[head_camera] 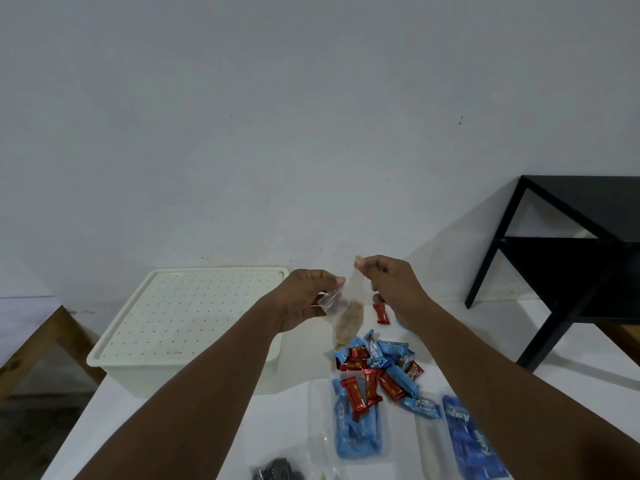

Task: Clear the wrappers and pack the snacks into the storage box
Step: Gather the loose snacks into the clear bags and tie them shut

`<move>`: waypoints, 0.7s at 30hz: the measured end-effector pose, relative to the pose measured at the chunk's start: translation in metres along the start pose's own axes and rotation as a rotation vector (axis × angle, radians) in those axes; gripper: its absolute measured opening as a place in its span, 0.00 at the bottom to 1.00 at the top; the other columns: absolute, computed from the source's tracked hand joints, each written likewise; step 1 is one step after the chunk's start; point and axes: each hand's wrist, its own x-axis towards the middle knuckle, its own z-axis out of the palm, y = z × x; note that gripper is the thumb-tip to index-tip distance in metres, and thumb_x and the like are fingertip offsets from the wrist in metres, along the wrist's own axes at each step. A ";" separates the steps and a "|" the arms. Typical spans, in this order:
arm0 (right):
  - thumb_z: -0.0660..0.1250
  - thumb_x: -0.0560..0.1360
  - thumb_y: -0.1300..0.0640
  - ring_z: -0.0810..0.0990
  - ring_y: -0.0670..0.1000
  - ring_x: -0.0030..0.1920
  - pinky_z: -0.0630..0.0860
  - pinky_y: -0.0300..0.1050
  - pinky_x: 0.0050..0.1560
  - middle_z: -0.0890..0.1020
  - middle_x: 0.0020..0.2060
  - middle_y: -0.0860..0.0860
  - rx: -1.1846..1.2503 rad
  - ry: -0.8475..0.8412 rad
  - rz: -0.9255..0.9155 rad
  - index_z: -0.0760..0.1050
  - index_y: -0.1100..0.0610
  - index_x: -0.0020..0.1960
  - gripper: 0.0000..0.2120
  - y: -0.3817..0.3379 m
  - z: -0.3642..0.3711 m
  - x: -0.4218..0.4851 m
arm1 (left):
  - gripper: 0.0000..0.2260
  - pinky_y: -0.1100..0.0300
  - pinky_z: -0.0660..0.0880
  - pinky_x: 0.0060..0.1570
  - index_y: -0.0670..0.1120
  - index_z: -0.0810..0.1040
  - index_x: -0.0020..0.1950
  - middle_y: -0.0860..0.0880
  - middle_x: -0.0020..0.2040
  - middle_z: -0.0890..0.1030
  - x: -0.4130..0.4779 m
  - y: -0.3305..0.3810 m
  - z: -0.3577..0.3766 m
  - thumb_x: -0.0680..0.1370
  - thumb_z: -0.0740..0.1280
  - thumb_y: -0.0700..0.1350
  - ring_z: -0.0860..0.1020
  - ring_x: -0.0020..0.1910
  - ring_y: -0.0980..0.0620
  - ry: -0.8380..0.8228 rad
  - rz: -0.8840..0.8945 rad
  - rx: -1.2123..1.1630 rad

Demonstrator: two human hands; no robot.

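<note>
Both forearms reach in from the near edge and meet over the middle of the desk point(284, 417). Left hand point(304, 299): fingers curled, pinching a folded edge of the clear bag point(349, 317). Right hand point(394, 285): thumb and fingertips pinching the bag's top corner, slightly higher. The bag hangs between them, clear of the desk, with brown crumbly contents sunk to its lower end. Cannot tell whether its mouth is sealed.

Judgement: the step is opening or emptying this bag. Keep the upper corner high and the pinch on film only, so the contents stay in the low end. The loose snack bars point(377, 372), red and blue, lie directly beneath, so a spill would land on them. Better to shift the bag left or right of the pile before tilting it.

One red bar point(382, 313) lies apart, just beyond the pile. Two long blue packs point(356, 431) lie nearer, with clear film beside them. A dark coiled item point(277, 471) sits at the near edge; identity unclear.

The storage box point(114, 362) stands at left, perforated lid point(194, 306) on. Nothing can be packed until the lid comes off. A black side table point(571, 216) stands far right.
</note>
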 end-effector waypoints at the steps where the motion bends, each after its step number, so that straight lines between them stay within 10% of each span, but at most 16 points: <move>1: 0.73 0.73 0.46 0.72 0.50 0.34 0.72 0.43 0.31 0.74 0.33 0.56 0.033 -0.009 0.033 0.81 0.58 0.50 0.16 0.001 0.003 -0.001 | 0.08 0.47 0.77 0.55 0.39 0.83 0.48 0.40 0.46 0.81 -0.001 -0.001 0.002 0.75 0.73 0.43 0.80 0.47 0.42 0.003 0.012 0.010; 6: 0.69 0.76 0.61 0.80 0.53 0.36 0.76 0.45 0.35 0.80 0.37 0.57 0.117 -0.085 0.079 0.78 0.61 0.56 0.09 0.001 0.010 0.002 | 0.07 0.56 0.79 0.45 0.39 0.82 0.50 0.43 0.44 0.81 -0.004 -0.006 0.010 0.77 0.70 0.43 0.79 0.42 0.48 0.014 0.054 0.011; 15: 0.67 0.78 0.65 0.79 0.53 0.36 0.77 0.46 0.39 0.78 0.37 0.58 0.191 -0.169 0.054 0.75 0.63 0.60 0.12 0.010 0.005 0.009 | 0.08 0.37 0.76 0.60 0.39 0.82 0.47 0.40 0.45 0.81 0.002 -0.011 0.007 0.79 0.69 0.43 0.80 0.50 0.41 0.062 0.024 -0.050; 21: 0.66 0.78 0.65 0.78 0.52 0.37 0.75 0.51 0.45 0.77 0.37 0.56 0.179 -0.233 0.069 0.76 0.61 0.61 0.12 0.000 0.002 0.017 | 0.10 0.51 0.77 0.57 0.41 0.81 0.49 0.45 0.49 0.82 0.005 -0.003 0.002 0.80 0.64 0.46 0.79 0.50 0.46 0.045 0.036 -0.018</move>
